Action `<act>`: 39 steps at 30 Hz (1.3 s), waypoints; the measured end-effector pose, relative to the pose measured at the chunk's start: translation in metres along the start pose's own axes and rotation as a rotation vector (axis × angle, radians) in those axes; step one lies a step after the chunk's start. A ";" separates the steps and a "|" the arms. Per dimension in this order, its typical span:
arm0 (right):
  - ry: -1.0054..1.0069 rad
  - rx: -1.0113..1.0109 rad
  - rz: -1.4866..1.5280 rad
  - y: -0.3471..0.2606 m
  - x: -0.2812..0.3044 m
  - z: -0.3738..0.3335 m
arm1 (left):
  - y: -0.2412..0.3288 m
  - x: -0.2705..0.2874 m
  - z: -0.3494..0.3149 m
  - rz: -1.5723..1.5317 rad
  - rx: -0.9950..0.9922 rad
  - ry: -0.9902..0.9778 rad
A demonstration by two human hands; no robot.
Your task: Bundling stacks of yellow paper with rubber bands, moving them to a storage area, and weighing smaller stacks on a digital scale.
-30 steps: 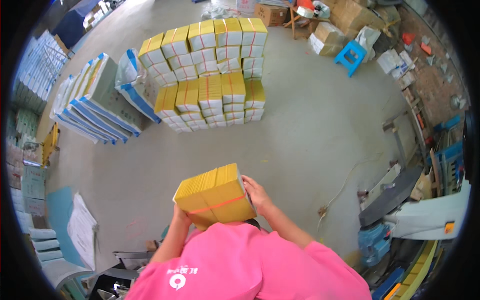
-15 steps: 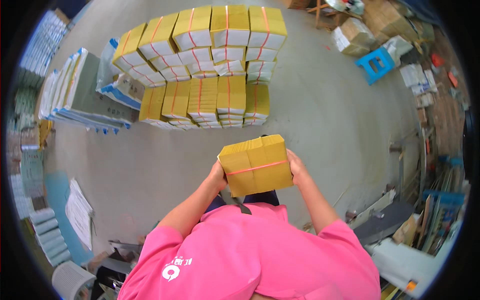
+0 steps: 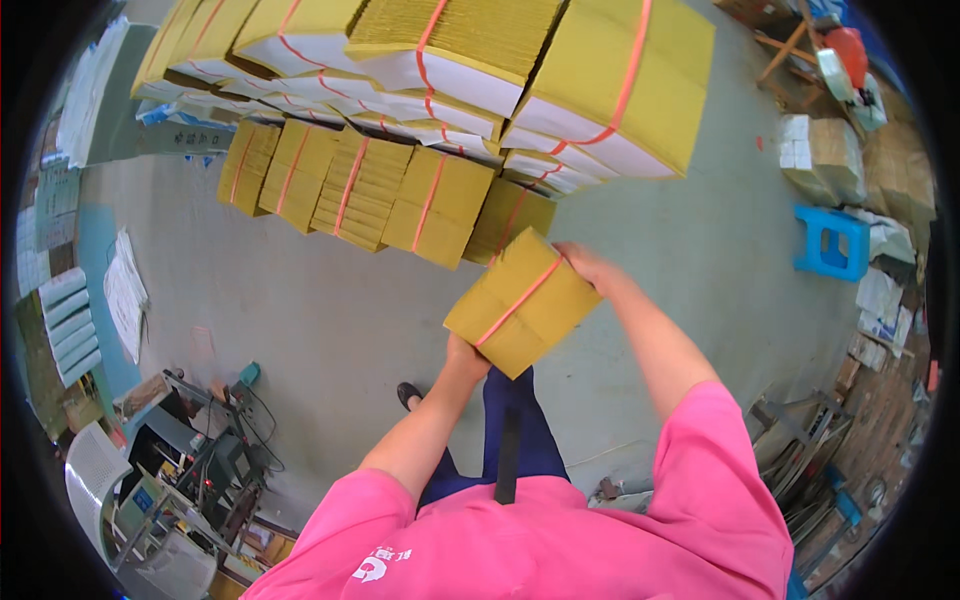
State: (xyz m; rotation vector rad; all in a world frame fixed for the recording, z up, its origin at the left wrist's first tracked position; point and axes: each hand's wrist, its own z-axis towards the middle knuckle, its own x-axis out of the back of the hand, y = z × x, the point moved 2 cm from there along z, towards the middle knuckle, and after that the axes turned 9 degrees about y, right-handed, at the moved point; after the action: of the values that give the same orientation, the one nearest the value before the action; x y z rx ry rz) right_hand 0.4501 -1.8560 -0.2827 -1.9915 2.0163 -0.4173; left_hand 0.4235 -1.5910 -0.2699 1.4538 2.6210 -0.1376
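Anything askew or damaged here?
Minor: white paper below the top row of the taller stack juts out unevenly, so it looks ruffled. The yellow bundle between left hand and right hand is tilted, but its red band looks intact. No spill visible.

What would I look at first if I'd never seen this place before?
Probably the big stacked bundles, yellow with red bands, across the top left and middle. Next, the yellow bundle held near the centre by the left hand and right hand. Then the bright pink shirt at the bottom and blue stool at right.
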 end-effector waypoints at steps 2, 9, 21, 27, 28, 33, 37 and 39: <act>0.066 0.187 -0.316 -0.027 0.014 0.030 | 0.000 -0.015 0.026 -0.095 -0.025 -0.039; 0.340 0.594 -0.245 -0.055 0.047 0.136 | 0.010 -0.063 0.105 -0.177 -0.066 -0.125; 0.727 1.003 -0.596 -0.055 -0.034 0.041 | 0.023 0.013 0.055 -0.168 -0.151 -0.011; 0.349 0.699 -0.550 0.054 -0.125 -0.062 | -0.016 0.238 -0.033 0.076 -0.261 0.324; 0.285 0.620 -0.615 0.086 -0.142 -0.074 | -0.026 0.289 -0.046 0.099 -0.293 0.444; 0.303 0.387 -0.879 0.235 -0.184 -0.110 | -0.088 0.505 -0.124 0.193 -0.344 0.666; -0.067 0.604 -1.806 0.324 -0.170 -0.097 | -0.154 0.594 -0.162 0.040 -0.297 0.614; -0.158 0.926 -2.000 0.286 -0.228 -0.108 | -0.166 0.608 -0.173 -0.034 -0.415 0.527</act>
State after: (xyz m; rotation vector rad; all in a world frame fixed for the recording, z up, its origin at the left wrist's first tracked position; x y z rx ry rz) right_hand 0.1484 -1.6235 -0.2969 -2.2647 -0.8347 -1.0728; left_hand -0.0489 -1.1449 -0.1987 1.4365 2.8071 0.8434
